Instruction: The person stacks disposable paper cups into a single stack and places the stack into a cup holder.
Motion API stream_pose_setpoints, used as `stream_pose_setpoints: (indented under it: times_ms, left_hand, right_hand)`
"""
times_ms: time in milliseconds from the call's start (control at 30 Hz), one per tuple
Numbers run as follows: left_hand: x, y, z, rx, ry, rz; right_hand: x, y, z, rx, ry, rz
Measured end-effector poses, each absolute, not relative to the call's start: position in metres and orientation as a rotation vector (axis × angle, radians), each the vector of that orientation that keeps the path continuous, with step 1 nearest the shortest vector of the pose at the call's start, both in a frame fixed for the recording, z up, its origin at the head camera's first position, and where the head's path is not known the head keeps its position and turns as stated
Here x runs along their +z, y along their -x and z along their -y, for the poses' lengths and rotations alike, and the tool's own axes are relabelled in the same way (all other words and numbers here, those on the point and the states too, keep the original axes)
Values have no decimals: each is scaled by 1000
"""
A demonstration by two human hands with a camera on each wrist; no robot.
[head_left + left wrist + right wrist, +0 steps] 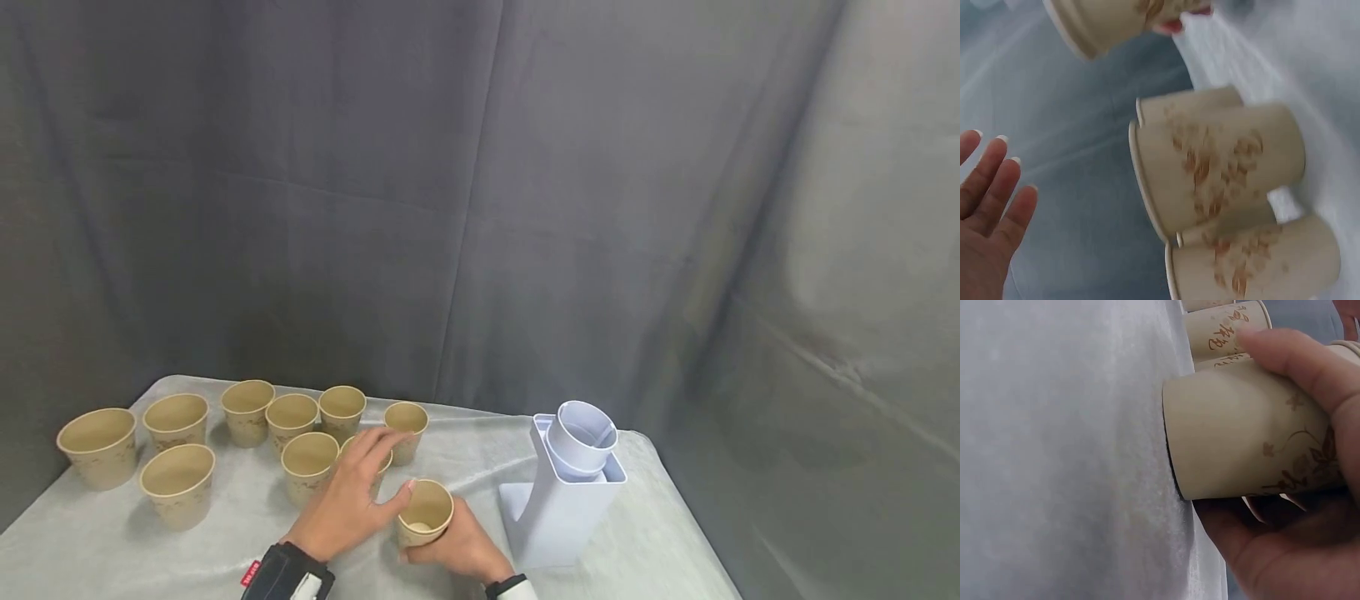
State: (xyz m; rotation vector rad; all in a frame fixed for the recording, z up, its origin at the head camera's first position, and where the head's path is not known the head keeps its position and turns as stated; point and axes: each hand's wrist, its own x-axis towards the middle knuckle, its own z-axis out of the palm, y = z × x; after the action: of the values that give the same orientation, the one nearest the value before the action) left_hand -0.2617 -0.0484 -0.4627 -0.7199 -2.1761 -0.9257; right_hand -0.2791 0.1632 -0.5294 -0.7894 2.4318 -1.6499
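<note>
A beige paper cup (427, 502) is in my right hand (467, 543), whose fingers and thumb curl round its side. In the right wrist view that cup (1235, 437) shows a brown leaf print, its base at or just above the table cloth. My left hand (339, 507) hovers just left of the held cup with fingers stretched out and thumb near its rim. In the left wrist view the left hand's fingers (997, 181) are extended and hold nothing. Partly behind the left hand stands another cup (381, 475), and a further cup (309, 458) is beside it.
Several more upright paper cups, such as a wide cup (101, 450) and a smaller cup (407, 425), stand across the table's left and back. Right of my hands, a white stand (558, 517) bears a tilted white ring-shaped cup (581, 442). Grey curtains (360, 208) enclose the table.
</note>
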Motion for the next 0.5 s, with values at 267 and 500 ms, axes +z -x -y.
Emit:
stream_pose_setpoints:
  times_ms: [267, 500]
  left_hand:
    - [-456, 266, 79, -938, 605, 2140]
    - [-453, 270, 109, -900, 502, 2120]
  right_hand:
    - [-529, 285, -160, -1602, 850, -2458]
    - [-530, 288, -157, -1629, 879, -2434]
